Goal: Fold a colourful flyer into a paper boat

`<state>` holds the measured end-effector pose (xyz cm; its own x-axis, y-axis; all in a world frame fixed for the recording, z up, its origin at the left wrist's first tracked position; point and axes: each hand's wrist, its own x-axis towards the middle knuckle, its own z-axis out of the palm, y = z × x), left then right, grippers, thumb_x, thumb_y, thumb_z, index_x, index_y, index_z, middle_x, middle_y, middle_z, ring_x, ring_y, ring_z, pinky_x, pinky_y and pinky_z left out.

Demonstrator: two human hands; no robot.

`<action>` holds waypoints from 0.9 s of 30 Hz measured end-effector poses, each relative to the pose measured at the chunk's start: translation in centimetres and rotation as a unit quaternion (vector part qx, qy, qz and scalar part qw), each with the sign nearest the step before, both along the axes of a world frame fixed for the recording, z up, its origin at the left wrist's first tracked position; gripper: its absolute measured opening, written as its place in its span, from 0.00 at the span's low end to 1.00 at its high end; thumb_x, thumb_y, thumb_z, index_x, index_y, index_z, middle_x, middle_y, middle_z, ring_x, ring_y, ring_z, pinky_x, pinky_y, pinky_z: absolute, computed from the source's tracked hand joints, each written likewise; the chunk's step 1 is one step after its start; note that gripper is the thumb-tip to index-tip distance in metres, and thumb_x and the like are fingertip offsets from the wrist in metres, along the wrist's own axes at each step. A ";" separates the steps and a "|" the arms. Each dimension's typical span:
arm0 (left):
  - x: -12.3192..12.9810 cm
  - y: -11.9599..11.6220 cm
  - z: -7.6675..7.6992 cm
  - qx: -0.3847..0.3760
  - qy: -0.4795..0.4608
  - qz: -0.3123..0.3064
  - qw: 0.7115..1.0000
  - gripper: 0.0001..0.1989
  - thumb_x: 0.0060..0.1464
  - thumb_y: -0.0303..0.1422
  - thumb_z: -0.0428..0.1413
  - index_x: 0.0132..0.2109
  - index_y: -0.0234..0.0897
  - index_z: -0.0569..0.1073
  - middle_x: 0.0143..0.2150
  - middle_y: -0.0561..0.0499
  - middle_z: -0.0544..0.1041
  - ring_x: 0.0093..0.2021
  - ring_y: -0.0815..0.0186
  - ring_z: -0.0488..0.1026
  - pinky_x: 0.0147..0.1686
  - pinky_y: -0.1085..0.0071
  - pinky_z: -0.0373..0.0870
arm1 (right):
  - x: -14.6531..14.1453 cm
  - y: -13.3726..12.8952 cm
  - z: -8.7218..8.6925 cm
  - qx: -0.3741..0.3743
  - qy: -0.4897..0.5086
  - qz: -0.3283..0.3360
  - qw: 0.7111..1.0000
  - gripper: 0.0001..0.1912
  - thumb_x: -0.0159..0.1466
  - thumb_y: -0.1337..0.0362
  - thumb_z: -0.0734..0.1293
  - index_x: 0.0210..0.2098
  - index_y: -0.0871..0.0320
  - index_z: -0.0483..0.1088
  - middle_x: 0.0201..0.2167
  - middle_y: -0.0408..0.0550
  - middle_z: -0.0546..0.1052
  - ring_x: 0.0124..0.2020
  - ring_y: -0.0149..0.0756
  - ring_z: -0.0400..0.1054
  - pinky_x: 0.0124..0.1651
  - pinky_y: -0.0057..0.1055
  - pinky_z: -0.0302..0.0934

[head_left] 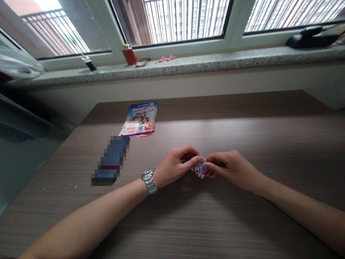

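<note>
Under bright windows [183, 21], over the desk [258, 144], I've got left hand [172, 163] and right hand [232, 167] both pinching a small printed paper [198, 171] between them, seemingly well folded already, remaining creases impossible to tell, while stacked flyers [140, 117] lie flat beyond.

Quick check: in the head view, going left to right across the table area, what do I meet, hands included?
Blurred dark-blue object → flyer stack → left hand → folded printed paper → right hand.
</note>
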<state>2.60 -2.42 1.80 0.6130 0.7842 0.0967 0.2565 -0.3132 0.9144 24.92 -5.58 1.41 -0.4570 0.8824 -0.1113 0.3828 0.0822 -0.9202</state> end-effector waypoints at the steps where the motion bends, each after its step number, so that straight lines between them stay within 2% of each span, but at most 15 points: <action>1: 0.0 0.0 0.0 0.000 0.003 0.000 1.000 0.12 0.64 0.39 0.56 0.41 0.33 0.76 0.35 0.50 0.78 0.33 0.70 0.72 0.34 0.76 0.68 | 0.0 0.0 0.0 0.004 -0.005 0.003 1.000 0.15 0.67 0.51 0.65 0.35 0.54 0.76 0.28 0.44 0.82 0.29 0.34 0.78 0.34 0.29 0.72; 7: 0.0 0.2 0.3 0.006 0.002 0.011 1.000 0.12 0.64 0.38 0.57 0.38 0.33 0.75 0.33 0.52 0.77 0.31 0.72 0.69 0.32 0.77 0.65 | -0.1 -0.2 -0.4 0.001 0.003 -0.009 1.000 0.15 0.68 0.51 0.65 0.37 0.55 0.76 0.31 0.45 0.82 0.31 0.36 0.78 0.36 0.31 0.73; 11: 0.0 0.2 0.5 -0.009 -0.030 0.038 0.999 0.11 0.63 0.38 0.57 0.37 0.33 0.74 0.32 0.52 0.76 0.31 0.72 0.70 0.32 0.77 0.66 | -0.3 -0.3 -0.5 -0.043 0.054 -0.020 0.997 0.16 0.67 0.49 0.66 0.39 0.55 0.76 0.34 0.47 0.82 0.34 0.38 0.78 0.40 0.33 0.73; 17: 0.2 0.3 0.3 -0.025 -0.055 0.053 0.997 0.11 0.63 0.37 0.58 0.38 0.33 0.74 0.32 0.52 0.76 0.31 0.72 0.70 0.33 0.78 0.67 | -0.8 -0.6 -0.5 -0.092 0.078 -0.008 0.993 0.14 0.64 0.52 0.70 0.37 0.57 0.77 0.32 0.45 0.81 0.33 0.36 0.76 0.38 0.31 0.70; 23: 0.2 0.3 0.1 -0.044 -0.080 0.059 0.994 0.10 0.62 0.37 0.59 0.39 0.32 0.74 0.33 0.52 0.76 0.33 0.72 0.72 0.34 0.78 0.69 | -0.5 -0.3 -0.9 -0.071 0.078 -0.029 0.994 0.14 0.66 0.53 0.68 0.40 0.58 0.75 0.31 0.47 0.80 0.31 0.35 0.74 0.37 0.31 0.69; 27: 0.1 0.3 0.0 -0.063 -0.078 0.050 0.994 0.11 0.61 0.37 0.60 0.42 0.32 0.75 0.34 0.51 0.77 0.34 0.71 0.73 0.34 0.77 0.70 | -0.4 -0.3 -0.8 -0.049 0.069 -0.041 0.996 0.12 0.67 0.55 0.66 0.38 0.58 0.73 0.28 0.45 0.76 0.28 0.33 0.71 0.33 0.30 0.66</action>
<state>2.75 -2.12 1.85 0.5161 0.8526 0.0824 0.1319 -0.1742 0.9758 24.51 -5.90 0.56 -0.4015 0.9051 -0.1401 0.2533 -0.0372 -0.9667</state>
